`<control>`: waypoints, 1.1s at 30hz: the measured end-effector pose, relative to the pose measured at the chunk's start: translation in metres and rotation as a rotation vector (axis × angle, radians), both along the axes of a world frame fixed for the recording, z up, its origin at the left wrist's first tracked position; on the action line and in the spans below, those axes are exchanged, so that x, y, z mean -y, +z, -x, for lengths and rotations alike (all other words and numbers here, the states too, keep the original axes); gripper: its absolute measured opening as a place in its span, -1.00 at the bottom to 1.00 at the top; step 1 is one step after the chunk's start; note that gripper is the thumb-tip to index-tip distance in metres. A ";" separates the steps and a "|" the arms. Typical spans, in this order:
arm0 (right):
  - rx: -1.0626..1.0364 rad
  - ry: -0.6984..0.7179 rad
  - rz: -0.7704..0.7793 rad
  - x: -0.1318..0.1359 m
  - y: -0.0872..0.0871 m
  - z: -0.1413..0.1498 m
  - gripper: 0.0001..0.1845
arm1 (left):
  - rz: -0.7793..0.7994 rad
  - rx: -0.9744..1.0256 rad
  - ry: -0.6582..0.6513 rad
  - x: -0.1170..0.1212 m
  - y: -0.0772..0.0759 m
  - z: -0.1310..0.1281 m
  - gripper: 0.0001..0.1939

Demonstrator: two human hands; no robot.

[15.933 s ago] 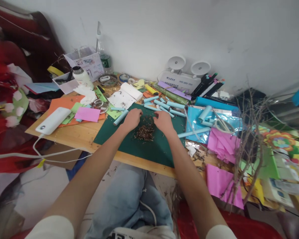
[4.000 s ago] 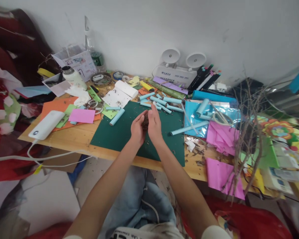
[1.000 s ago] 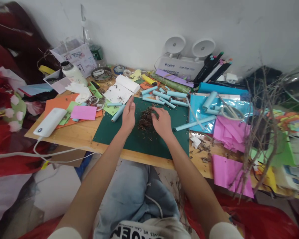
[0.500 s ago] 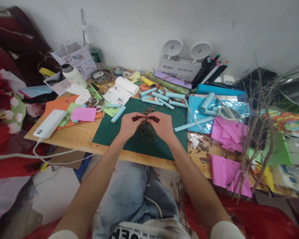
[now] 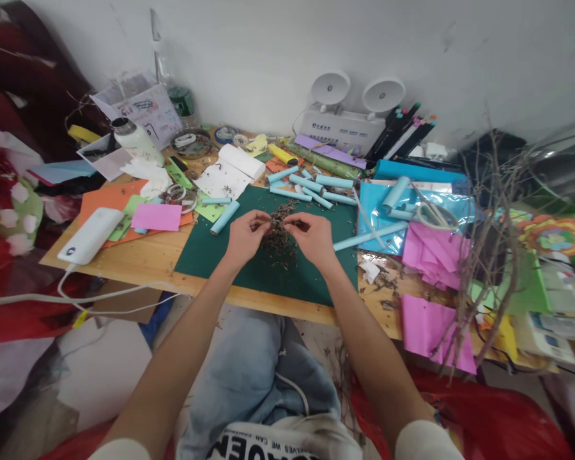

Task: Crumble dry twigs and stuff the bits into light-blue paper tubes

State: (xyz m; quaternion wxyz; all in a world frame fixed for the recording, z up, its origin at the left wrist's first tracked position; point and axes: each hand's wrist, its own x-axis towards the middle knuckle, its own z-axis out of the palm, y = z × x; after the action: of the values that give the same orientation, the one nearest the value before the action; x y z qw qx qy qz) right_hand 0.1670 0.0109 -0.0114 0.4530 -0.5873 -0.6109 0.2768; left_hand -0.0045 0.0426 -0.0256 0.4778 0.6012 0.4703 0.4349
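Note:
A loose heap of small brown twig bits (image 5: 278, 248) lies on the dark green mat (image 5: 211, 259). At its left edge is my left hand (image 5: 247, 236), thumb and fingers pinched together. My right hand (image 5: 312, 237) faces it from the other side, its fingertips also closed in a pinch. A small gap over the heap separates the two hands. Whatever the fingertips hold is too small to make out. Light blue paper tubes (image 5: 290, 193) lie behind the heap, and another blue tube (image 5: 225, 217) rests left of my left hand.
Pink paper (image 5: 438, 332) and tall bare branches (image 5: 501, 275) stand at the right. A blue plastic packet (image 5: 371, 227) with scissors (image 5: 436, 216) lies nearer the mat. At the left are a white power bank (image 5: 91, 235) with a cable and a white bottle (image 5: 137, 140).
My hands have moved apart; their fingertips were together above the twig bits and now have a gap between them. The whole view has shifted slightly.

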 end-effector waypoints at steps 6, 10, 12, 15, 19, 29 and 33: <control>0.188 0.090 0.001 -0.015 -0.007 -0.010 -0.67 | -0.314 -0.442 -0.070 0.003 -0.004 0.009 -0.72; 0.346 0.126 0.004 -0.038 -0.008 -0.017 -0.64 | -0.408 -0.654 -0.009 0.012 0.000 0.012 -0.64; 0.446 0.189 -0.020 -0.049 -0.010 -0.018 -0.60 | -0.410 -0.746 -0.018 0.018 0.000 0.013 -0.59; 0.539 0.250 -0.051 -0.059 -0.015 -0.014 -0.48 | -0.408 -0.851 -0.109 0.025 -0.003 0.011 -0.37; 0.449 0.253 -0.019 -0.057 -0.021 -0.010 -0.66 | -0.377 -0.820 -0.190 0.028 -0.007 0.008 -0.67; 0.094 0.147 -0.025 -0.047 -0.040 0.019 -0.56 | -0.137 -0.198 0.161 0.011 -0.026 -0.032 -0.42; -0.433 -0.051 0.124 -0.038 -0.042 0.052 -0.45 | 0.065 0.161 0.312 0.002 -0.025 -0.060 -0.41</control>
State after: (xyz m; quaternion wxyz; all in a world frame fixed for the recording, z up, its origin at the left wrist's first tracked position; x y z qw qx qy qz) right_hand 0.1153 0.0493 -0.0533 0.5435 -0.5563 -0.4661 0.4218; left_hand 0.0555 0.0403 -0.0505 0.4597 0.4685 0.5318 0.5351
